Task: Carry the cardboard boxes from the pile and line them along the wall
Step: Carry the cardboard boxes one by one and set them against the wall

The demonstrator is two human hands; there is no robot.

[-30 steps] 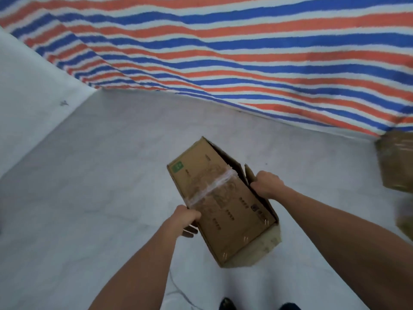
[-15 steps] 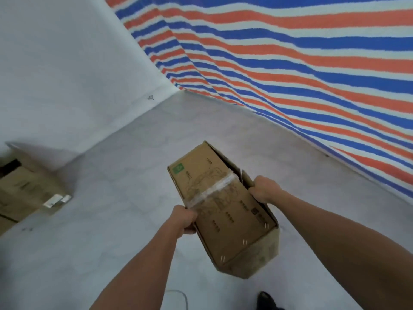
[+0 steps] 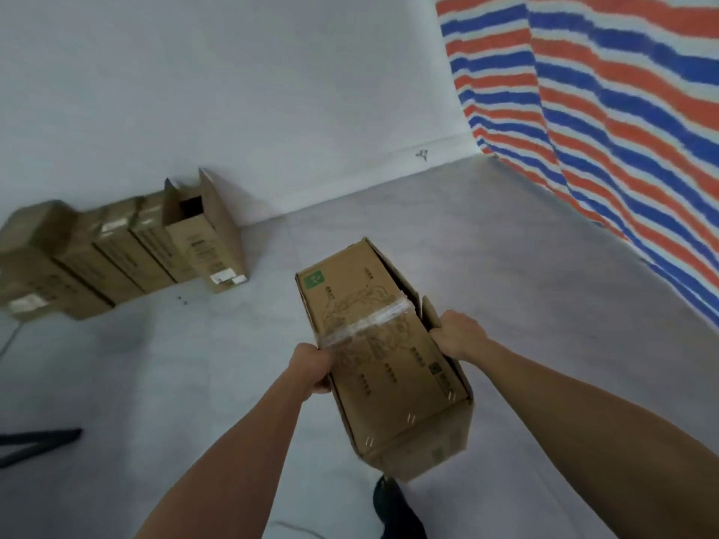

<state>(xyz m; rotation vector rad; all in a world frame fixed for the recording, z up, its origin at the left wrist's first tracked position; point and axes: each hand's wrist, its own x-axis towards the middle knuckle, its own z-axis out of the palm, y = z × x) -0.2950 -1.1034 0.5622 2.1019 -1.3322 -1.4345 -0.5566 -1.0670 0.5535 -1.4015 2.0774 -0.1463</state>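
Gripping a cardboard box (image 3: 383,352) between them, the left hand (image 3: 311,367) clasps its left edge and the right hand (image 3: 459,332) its right edge, above the floor (image 3: 525,247), right of the row of boxes (image 3: 116,258) along the wall (image 3: 233,91).

Matt brown cardboard box (image 3: 383,355) banded with glossy clear tape (image 3: 365,324), above smooth grey floor (image 3: 525,266)

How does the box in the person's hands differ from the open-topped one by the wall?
The carried box is tilted, held off the floor by the left hand and right hand; the open-topped box stands on it by the wall. The carried box shows a green label and clear tape; the open-topped box a white sticker low down. Both are brown cardboard.
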